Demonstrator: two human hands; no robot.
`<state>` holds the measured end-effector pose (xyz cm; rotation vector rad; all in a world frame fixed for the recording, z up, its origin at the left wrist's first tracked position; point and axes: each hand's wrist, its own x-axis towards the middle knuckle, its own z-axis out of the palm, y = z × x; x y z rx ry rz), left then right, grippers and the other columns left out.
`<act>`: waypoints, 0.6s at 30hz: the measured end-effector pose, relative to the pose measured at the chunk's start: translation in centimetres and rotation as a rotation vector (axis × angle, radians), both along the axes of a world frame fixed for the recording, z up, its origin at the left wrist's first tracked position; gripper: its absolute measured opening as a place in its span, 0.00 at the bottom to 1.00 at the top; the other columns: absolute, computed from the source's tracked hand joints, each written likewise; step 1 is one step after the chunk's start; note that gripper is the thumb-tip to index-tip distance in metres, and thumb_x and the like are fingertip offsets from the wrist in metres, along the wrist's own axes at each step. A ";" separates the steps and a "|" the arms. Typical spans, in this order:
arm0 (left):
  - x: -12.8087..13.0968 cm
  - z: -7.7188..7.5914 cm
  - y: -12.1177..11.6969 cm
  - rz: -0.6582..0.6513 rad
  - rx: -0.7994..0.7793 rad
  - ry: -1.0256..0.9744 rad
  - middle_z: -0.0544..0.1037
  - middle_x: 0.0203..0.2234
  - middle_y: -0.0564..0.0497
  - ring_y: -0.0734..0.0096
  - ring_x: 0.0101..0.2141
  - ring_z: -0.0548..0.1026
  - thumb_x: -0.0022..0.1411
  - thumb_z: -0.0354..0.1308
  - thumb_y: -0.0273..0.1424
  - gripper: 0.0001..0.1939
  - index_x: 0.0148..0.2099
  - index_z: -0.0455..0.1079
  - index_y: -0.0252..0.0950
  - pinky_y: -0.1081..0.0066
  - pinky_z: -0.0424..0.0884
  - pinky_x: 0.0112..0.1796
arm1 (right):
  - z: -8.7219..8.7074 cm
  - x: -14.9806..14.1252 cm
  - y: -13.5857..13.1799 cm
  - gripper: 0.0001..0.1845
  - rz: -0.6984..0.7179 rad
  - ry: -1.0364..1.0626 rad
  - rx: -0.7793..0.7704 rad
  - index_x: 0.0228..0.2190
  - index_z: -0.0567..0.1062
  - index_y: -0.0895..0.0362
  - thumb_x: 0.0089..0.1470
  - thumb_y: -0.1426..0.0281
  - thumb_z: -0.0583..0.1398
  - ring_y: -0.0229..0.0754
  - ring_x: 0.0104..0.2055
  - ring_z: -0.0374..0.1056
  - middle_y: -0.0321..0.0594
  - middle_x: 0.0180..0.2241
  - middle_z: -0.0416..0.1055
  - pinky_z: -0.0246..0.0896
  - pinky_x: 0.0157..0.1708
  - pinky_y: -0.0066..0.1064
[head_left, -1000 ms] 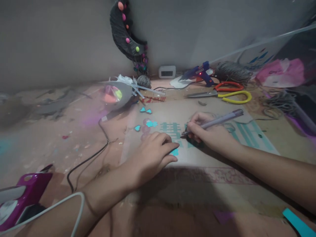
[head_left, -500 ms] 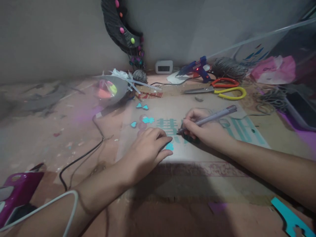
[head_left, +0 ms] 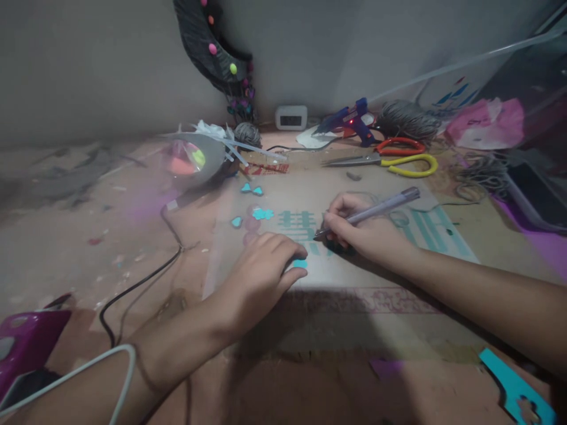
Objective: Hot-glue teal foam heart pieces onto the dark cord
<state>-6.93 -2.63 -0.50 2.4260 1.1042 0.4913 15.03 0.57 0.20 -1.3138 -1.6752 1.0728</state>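
Observation:
A grey pen (head_left: 376,209) is gripped in my right hand (head_left: 354,227), its dark tip pointing down and left, close to the board's printed green characters. My left hand (head_left: 270,274) rests at the lower left of that print. Its thumb and fingers close around a small turquoise cut-out piece (head_left: 300,264), which they partly cover. More little turquoise cut-outs lie beyond it: a double flower shape (head_left: 263,213), a heart-like one (head_left: 236,222) and a bow-like pair (head_left: 251,189). All are on the pale printed board (head_left: 336,330).
Scissors (head_left: 385,160) with red and yellow handles lie behind my right hand, near a blue glue gun (head_left: 349,121) with its red light on. A phone (head_left: 538,195) is at right. Bottom right lies a turquoise sheet (head_left: 514,383) with a cut-out hole. A black cord (head_left: 146,277) runs at left.
The whole view shifts slightly, so things appear a little further left. My left fingers cover more of the turquoise piece. The pen stays in my right hand at about the same tilt.

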 end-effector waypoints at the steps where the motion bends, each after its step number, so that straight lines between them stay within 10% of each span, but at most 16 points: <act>1: 0.0 0.0 -0.1 0.004 0.006 0.004 0.78 0.43 0.49 0.63 0.46 0.72 0.66 0.60 0.33 0.10 0.49 0.70 0.36 0.62 0.67 0.48 | 0.0 0.0 0.0 0.10 0.001 0.002 0.000 0.26 0.64 0.54 0.58 0.68 0.59 0.32 0.19 0.62 0.30 0.20 0.67 0.56 0.21 0.25; 10: -0.1 0.3 -0.6 -0.020 0.286 0.232 0.77 0.39 0.45 0.58 0.41 0.72 0.68 0.55 0.37 0.13 0.47 0.74 0.35 0.58 0.65 0.41 | 0.3 -0.1 -0.1 0.10 0.007 -0.002 -0.004 0.26 0.64 0.54 0.58 0.69 0.58 0.30 0.17 0.60 0.29 0.19 0.67 0.54 0.18 0.24; 18: 0.0 0.2 0.0 0.026 0.023 0.105 0.76 0.41 0.49 0.60 0.45 0.71 0.67 0.58 0.35 0.10 0.47 0.73 0.37 0.58 0.65 0.46 | 0.3 -0.1 -0.1 0.10 0.009 -0.012 0.007 0.25 0.64 0.54 0.58 0.69 0.58 0.30 0.18 0.61 0.29 0.19 0.67 0.54 0.19 0.24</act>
